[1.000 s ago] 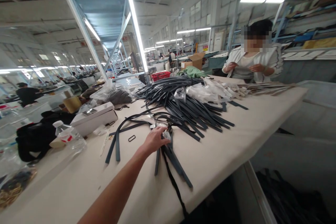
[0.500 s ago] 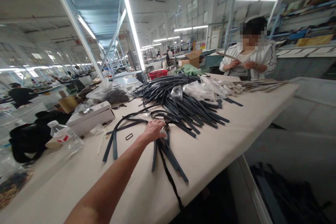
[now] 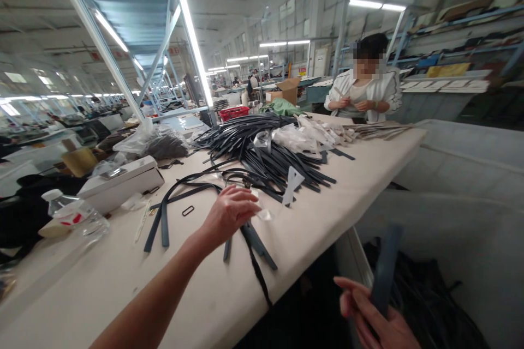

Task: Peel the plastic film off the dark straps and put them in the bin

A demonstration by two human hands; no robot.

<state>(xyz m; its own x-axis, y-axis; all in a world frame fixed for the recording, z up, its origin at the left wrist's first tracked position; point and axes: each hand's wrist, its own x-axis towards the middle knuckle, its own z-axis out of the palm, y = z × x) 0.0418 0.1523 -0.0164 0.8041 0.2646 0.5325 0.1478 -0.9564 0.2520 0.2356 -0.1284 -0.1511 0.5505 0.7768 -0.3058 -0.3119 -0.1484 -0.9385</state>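
My left hand (image 3: 232,210) reaches over the table with its fingers bent but apart, and I see nothing gripped in them. Close to its fingertips is a small piece of clear plastic (image 3: 264,214). Dark straps (image 3: 258,245) lie beneath and beyond that hand. At the lower right, past the table edge, my right hand (image 3: 374,313) is closed around a dark blue-grey strap (image 3: 387,267) that points upward. A whitish strip of plastic (image 3: 292,185) shows over the ends of the big strap pile (image 3: 262,147).
A black rectangular ring (image 3: 188,211), a white box (image 3: 123,182) and a plastic bottle (image 3: 76,210) are on the left of the table (image 3: 319,218). A large bin (image 3: 458,218) with dark pieces stands at right. Across the table, a co-worker (image 3: 364,87) handles a strip.
My right hand has come into view with a strap. My left hand has lifted off the straps it was on, its fingers loosened. A whitish plastic strip now shows beside it.
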